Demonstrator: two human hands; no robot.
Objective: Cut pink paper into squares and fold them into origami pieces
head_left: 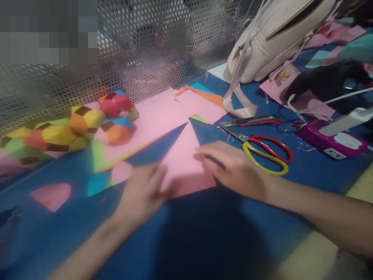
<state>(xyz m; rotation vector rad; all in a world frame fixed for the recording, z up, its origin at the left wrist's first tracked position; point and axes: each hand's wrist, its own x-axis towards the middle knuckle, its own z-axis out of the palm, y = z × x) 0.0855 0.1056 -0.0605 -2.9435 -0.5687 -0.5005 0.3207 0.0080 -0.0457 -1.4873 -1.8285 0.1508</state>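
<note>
The blue table (131, 252) has a grey metal screen full of little holes (169, 50) behind it. Between the left hand (145, 181) and right hand (230, 165) lies a pink paper with a pointed top (185, 159). They cover bits of its sides, too blurry to tell if they grip. Red-and-yellow-handled metal scissors (247, 139) lie near the right hand, bright paper balls (60, 136) further left

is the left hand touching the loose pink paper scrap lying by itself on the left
Apart: the head view shows blue tabletop between the left hand and the pink scrap, which lies farther left.
</note>
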